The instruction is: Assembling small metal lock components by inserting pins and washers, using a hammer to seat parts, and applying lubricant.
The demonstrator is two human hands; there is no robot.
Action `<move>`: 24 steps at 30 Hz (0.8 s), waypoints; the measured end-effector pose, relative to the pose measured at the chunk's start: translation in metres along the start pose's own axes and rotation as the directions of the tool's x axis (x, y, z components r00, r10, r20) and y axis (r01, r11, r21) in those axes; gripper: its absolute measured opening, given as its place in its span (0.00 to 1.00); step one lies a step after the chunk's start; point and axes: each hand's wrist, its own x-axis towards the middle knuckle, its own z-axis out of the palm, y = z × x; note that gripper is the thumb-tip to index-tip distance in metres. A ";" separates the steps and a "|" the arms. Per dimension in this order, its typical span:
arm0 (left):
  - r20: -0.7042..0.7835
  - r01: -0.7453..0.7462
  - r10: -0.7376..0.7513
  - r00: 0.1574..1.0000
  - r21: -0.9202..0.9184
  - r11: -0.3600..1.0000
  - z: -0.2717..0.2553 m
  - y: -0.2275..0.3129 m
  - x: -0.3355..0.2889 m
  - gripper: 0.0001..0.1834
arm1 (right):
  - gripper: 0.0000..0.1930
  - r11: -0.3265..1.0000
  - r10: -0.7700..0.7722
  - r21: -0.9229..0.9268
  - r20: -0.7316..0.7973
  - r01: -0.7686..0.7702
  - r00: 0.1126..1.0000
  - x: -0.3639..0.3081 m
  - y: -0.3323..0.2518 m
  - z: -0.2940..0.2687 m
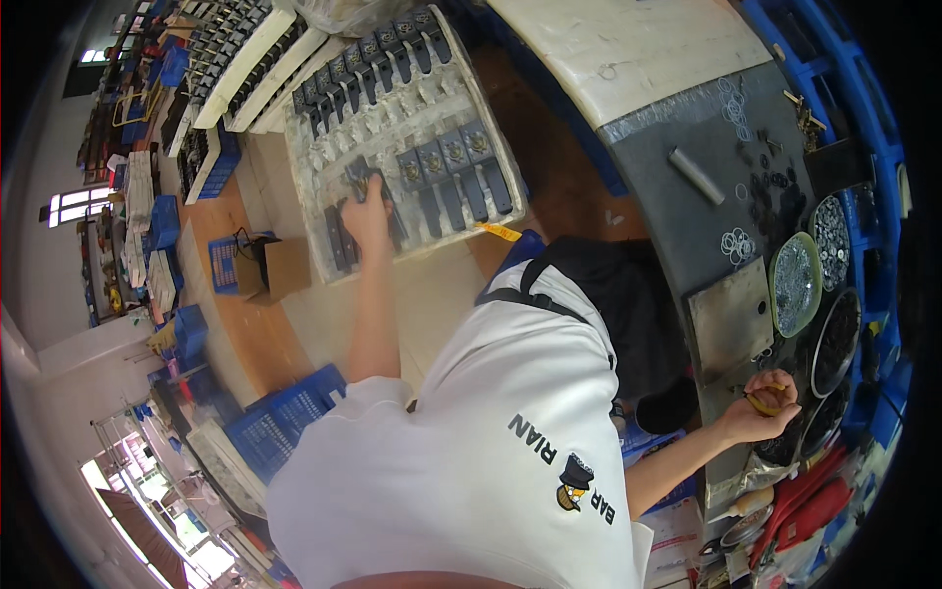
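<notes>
My left hand (366,218) is closed around a dark grey elongated part (361,175) above a white foam tray (316,218). More grey parts of this kind (446,162) lie in the tray's slots, in a row along its far edge and in another at the near right. To the right, over the workbench, my right hand (765,407) has its fingers curled round a small yellow curved thing (763,401); its exact kind cannot be made out. Near that hand are a metal plate (731,319) and a green bowl of small shiny pieces (795,285).
The grey workbench (677,221) carries a metal tube (697,177), clear rings (738,245) and red-handled tools (814,506). Blue bins (863,108) line its right side. Stacked foam trays (245,69) stand far left; a cardboard box (285,267) and blue crate (285,417) are on the left.
</notes>
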 end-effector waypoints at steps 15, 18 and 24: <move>0.272 -0.360 0.236 0.933 0.735 0.575 0.011 -0.018 -0.020 0.38 | 0.26 0.938 -0.070 -0.338 -0.401 -0.077 0.913 -0.015 -0.005 0.027; 0.213 -0.273 0.187 0.959 0.871 0.409 -0.003 -0.005 -0.016 0.37 | 0.26 0.949 -0.073 -0.314 -0.261 -0.013 0.963 -0.023 0.008 0.044; 0.457 -0.536 0.311 0.833 0.805 0.253 -0.029 -0.060 0.066 0.32 | 0.17 0.919 -0.090 -0.378 0.074 0.111 0.993 -0.022 -0.015 0.057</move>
